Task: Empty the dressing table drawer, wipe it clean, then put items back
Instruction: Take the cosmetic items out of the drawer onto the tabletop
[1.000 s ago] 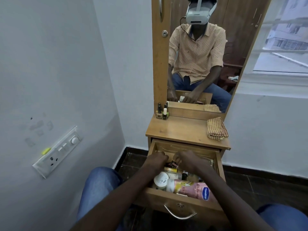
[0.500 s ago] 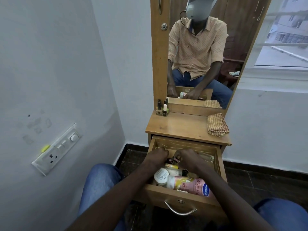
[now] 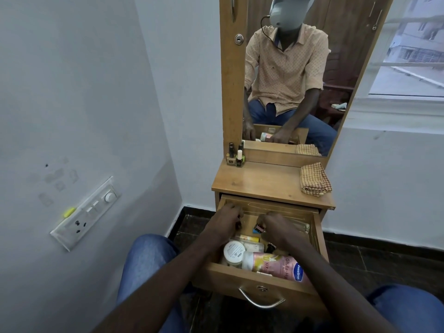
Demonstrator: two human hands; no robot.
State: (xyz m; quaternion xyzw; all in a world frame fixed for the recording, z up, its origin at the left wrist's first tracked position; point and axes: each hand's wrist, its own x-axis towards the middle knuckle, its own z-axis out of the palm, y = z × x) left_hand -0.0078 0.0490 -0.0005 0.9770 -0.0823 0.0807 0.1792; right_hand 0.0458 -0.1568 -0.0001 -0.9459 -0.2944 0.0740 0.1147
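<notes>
The wooden drawer (image 3: 252,282) of the dressing table stands pulled out. In it lie a pink lotion bottle (image 3: 276,265), a white jar (image 3: 234,252), a yellow tube (image 3: 247,237), a clear glass bottle (image 3: 301,227) and small items. My left hand (image 3: 225,221) is at the drawer's back left, fingers curled round a small dark item that is mostly hidden. My right hand (image 3: 280,228) is in the middle of the drawer and pinches a small pink-and-black bottle (image 3: 258,228). A folded checked cloth (image 3: 314,179) lies on the tabletop (image 3: 264,181) at the right.
Several small nail-polish bottles (image 3: 235,157) stand at the tabletop's back left, against the mirror (image 3: 295,75). A wall with a switch panel (image 3: 86,212) is close on the left. My knees flank the drawer; dark floor tiles (image 3: 384,260) lie to the right.
Both hands have shifted a little toward the back of the drawer and apart. The small pink-and-black bottle now shows at my right fingertips.
</notes>
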